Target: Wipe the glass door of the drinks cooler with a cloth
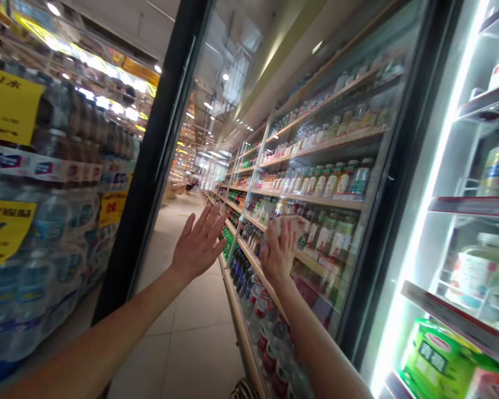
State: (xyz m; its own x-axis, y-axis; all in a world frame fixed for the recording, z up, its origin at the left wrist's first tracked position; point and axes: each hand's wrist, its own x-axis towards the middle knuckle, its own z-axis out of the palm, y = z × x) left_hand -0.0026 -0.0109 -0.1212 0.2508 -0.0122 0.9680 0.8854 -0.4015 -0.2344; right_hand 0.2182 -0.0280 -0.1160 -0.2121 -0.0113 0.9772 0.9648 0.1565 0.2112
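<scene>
A glass door with a black frame stands tilted across the middle of the head view. My left hand is up against its pane, palm toward the glass, with fingers stretched and spread. To the right, my right hand is also at the pane, its fingers bent and close together. Something pale and blurred shows around those fingertips. I cannot make out whether it is a thin cloth or the hand's reflection. Rows of bottles on shelves show in the glass, behind both hands.
At right is a lit cooler with shelves of jars and a green package. Stacked packs of bottled water with yellow price signs stand at left. A tiled aisle floor runs away, with a distant person.
</scene>
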